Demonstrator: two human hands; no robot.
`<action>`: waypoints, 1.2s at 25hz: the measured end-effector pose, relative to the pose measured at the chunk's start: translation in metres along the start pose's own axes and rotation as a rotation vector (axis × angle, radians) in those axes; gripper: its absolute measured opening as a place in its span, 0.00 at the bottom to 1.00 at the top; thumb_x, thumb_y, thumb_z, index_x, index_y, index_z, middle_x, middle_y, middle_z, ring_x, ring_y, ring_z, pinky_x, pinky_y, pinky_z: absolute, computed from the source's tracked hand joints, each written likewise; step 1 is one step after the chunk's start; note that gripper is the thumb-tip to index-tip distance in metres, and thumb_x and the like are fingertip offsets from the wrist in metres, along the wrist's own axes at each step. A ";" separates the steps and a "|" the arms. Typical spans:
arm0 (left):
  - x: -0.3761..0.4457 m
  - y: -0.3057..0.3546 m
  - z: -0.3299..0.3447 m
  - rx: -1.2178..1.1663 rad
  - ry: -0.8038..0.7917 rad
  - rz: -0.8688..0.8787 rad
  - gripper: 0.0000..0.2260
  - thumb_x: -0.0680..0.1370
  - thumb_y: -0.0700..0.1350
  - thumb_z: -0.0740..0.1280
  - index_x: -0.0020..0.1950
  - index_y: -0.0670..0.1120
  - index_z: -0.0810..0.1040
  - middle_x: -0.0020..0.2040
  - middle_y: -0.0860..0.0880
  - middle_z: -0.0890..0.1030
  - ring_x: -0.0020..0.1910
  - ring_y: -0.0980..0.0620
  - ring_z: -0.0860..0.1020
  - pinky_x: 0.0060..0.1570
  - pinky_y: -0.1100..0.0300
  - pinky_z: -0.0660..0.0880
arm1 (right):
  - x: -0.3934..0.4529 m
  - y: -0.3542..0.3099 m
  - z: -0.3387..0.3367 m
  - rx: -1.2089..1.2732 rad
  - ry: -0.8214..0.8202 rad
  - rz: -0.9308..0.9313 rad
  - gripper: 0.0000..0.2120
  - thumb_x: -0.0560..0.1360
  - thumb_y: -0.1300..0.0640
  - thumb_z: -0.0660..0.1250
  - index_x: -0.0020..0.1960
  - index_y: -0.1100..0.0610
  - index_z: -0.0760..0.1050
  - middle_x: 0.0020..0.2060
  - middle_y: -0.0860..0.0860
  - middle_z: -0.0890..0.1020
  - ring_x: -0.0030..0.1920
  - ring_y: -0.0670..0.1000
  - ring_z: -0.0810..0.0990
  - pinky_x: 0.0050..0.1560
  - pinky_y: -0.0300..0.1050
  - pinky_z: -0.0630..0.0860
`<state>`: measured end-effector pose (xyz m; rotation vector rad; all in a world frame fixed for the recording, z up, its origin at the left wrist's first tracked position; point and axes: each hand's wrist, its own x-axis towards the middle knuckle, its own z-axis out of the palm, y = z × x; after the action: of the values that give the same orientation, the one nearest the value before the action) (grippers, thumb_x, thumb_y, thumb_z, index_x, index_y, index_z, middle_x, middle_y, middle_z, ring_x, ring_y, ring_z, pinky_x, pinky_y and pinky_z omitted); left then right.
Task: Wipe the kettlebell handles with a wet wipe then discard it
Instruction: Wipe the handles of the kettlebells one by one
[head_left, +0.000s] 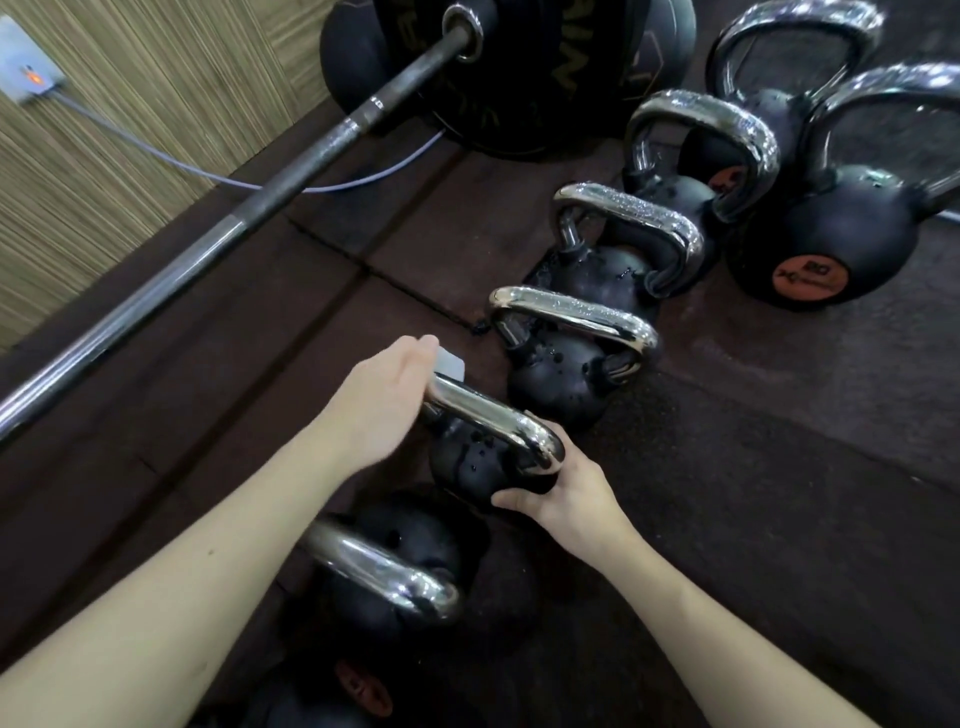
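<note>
Head view looks down on a row of kettlebells standing on dark, pebbled rubber floor tiles (405, 249). Each has a matte black round body and a smooth chrome loop handle; several bodies carry droplets. The left hand (384, 400) curls over the far end of one kettlebell handle (493, 421), and a small white corner of the wet wipe (451, 365) shows just past its fingers, pressed against the chrome. The right hand (561, 493) cups the black body of the same kettlebell (467, 462) just below the near bend of the handle, thumb and fingers wrapped on the ball.

Nearer than both hands stands another kettlebell (395, 566), close to the left forearm. Beyond the hands the row runs on: next kettlebell (566, 358) just beside the held one, then three more, and a larger one with an orange label (815, 244) beyond and to the right of the right hand.

Left of the left hand a steel barbell (218, 249) crosses diagonally to black plates (519, 67); a thin grey cable (156, 156) trails from a wall socket (31, 78) on the striped woven wall. Bare floor lies right of the right hand and between the left hand and the barbell.
</note>
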<state>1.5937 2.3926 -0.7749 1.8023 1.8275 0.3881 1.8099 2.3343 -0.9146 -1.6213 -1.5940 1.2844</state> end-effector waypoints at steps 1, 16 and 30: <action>0.000 0.008 0.004 0.240 0.039 0.225 0.16 0.87 0.52 0.54 0.45 0.52 0.76 0.43 0.50 0.78 0.49 0.44 0.78 0.53 0.50 0.72 | 0.000 -0.002 0.001 0.000 -0.009 0.018 0.48 0.62 0.42 0.85 0.77 0.38 0.67 0.66 0.36 0.80 0.67 0.37 0.77 0.70 0.38 0.73; 0.022 -0.005 0.002 -0.052 -0.036 -0.139 0.21 0.82 0.56 0.50 0.50 0.43 0.75 0.47 0.43 0.80 0.49 0.39 0.80 0.57 0.42 0.78 | 0.001 -0.002 0.001 0.040 -0.009 0.030 0.49 0.63 0.43 0.85 0.78 0.36 0.64 0.68 0.36 0.79 0.70 0.38 0.75 0.74 0.42 0.71; -0.036 0.051 0.062 0.701 0.002 0.765 0.14 0.86 0.49 0.57 0.51 0.46 0.80 0.46 0.48 0.78 0.48 0.43 0.76 0.63 0.45 0.73 | 0.000 -0.008 0.001 -0.166 0.023 -0.018 0.13 0.74 0.48 0.70 0.57 0.48 0.72 0.44 0.32 0.71 0.52 0.20 0.71 0.46 0.28 0.67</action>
<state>1.6694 2.3503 -0.7910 2.9680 1.2698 -0.0095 1.8055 2.3352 -0.9075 -1.7091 -1.7367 1.1466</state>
